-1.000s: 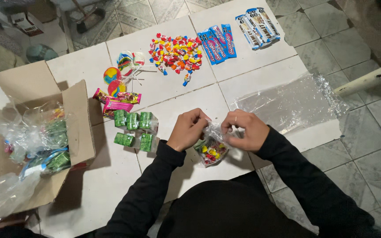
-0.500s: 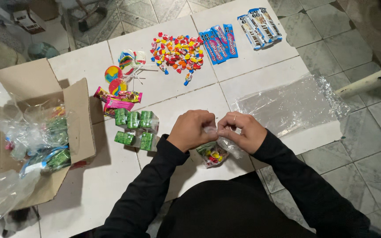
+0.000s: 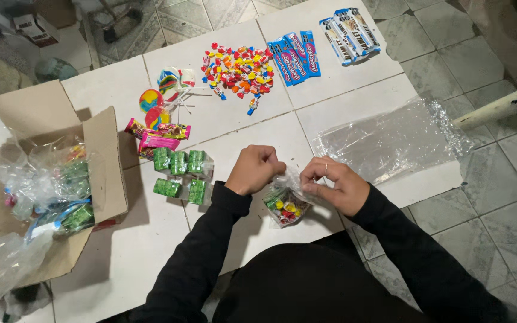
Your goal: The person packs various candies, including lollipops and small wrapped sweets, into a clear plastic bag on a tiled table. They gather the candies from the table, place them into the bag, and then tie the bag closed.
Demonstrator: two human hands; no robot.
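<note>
Pinching the neck of a small candy bag point(image 3: 286, 206) between them, both hands sit level above the table point(image 3: 354, 107): left hand point(image 3: 254, 169), right hand point(image 3: 334, 185), bag hanging toward the body.

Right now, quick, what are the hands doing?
Left hand: closed, pinching the top of the small candy bag.
Right hand: closed on the same bag's top.

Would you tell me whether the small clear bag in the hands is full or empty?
Partly filled: colourful candies sit in the small clear bag.
</note>
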